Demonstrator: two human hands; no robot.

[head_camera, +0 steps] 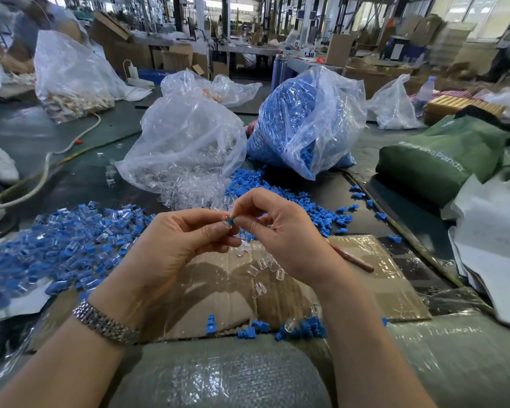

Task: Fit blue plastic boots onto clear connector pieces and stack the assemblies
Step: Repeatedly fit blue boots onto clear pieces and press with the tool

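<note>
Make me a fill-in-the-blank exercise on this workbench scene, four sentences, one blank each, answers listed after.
1. Both hands meet over the cardboard sheet, pinching one small ____ boot between the fingertips.
2. The metal watch band is worn on the ____ wrist.
3. The pile of finished assemblies lies on the ____ side of the table.
4. The bag of clear pieces stands to the ____ of the bag of blue boots.

Missing words: blue; left; left; left

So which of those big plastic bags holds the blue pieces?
The bag of blue boots, standing right of centre behind the hands. The bag of clear connectors to its left holds only see-through pieces, and the others farther back show no blue.
</note>
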